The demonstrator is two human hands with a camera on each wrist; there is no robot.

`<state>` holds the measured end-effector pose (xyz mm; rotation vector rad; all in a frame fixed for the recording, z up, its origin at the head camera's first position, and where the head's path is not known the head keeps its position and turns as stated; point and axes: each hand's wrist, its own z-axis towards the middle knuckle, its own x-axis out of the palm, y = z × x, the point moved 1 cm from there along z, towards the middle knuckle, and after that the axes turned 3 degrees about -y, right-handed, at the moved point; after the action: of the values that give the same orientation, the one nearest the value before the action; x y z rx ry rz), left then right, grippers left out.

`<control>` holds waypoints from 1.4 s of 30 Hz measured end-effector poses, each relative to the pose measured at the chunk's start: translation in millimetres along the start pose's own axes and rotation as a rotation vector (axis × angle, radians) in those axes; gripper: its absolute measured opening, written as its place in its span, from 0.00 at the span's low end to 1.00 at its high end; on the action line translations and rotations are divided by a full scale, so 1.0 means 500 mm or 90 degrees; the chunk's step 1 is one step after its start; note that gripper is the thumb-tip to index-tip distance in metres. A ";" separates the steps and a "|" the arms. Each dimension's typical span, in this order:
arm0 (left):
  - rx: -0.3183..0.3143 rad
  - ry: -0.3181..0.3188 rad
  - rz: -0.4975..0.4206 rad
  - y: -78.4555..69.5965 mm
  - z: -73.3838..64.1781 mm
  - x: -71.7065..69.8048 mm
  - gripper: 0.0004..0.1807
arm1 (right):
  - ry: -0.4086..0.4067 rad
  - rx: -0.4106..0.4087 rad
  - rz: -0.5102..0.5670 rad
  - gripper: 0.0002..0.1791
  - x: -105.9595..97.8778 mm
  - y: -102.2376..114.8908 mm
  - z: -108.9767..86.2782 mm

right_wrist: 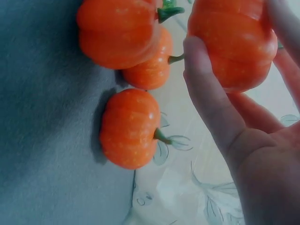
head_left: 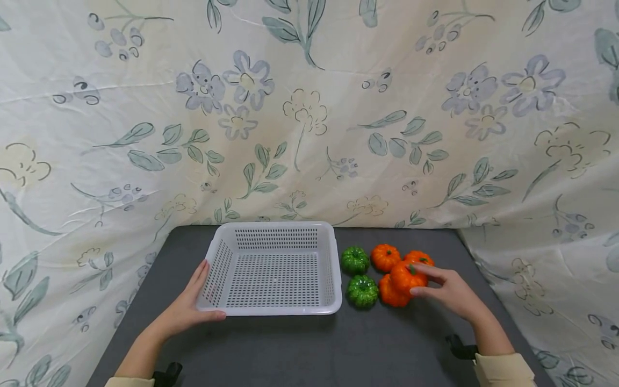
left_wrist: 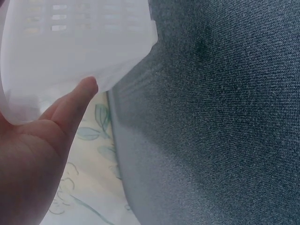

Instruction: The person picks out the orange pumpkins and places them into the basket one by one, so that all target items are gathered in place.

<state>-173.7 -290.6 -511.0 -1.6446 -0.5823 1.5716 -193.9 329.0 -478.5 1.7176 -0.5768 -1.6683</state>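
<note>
One orange pumpkin [head_left: 405,278] is pinched by the right hand [head_left: 452,293], above three other orange pumpkins [head_left: 385,257] on the table [head_left: 290,349]. Left of these sit two green pumpkins [head_left: 355,260], then a white perforated basket [head_left: 280,311], the left hand [head_left: 181,312] resting straight-fingered against its near-left corner.

We see a dark grey worktop [head_left: 290,349] with a rounded far-left corner and, close up, a woven-looking surface. Beyond its far edge and along both sides, we find pale fabric [head_left: 338,80], lightly creased. On its print we make out lilac-blue flowers [head_left: 528,84], pale yellow blossoms [head_left: 305,111], grey-green leaves [head_left: 277,171] and clusters of bluish berries [head_left: 117,36].
</note>
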 end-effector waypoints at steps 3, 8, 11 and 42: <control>0.001 -0.003 -0.002 0.001 0.000 0.003 0.74 | 0.002 -0.015 -0.002 0.38 0.003 0.004 0.004; 0.000 -0.008 0.003 0.003 0.000 0.006 0.74 | -0.001 -0.037 0.007 0.35 0.009 0.012 0.007; 0.003 -0.013 0.000 0.005 0.000 0.006 0.74 | -0.003 -0.045 0.018 0.34 0.013 0.019 0.010; 0.008 -0.005 -0.032 0.003 -0.002 0.001 0.74 | 0.050 -0.116 0.088 0.35 0.076 0.127 0.101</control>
<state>-173.1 -291.2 -512.8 -1.6035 -0.6125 1.5431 -231.8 250.9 -457.1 1.5683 -0.4812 -1.5021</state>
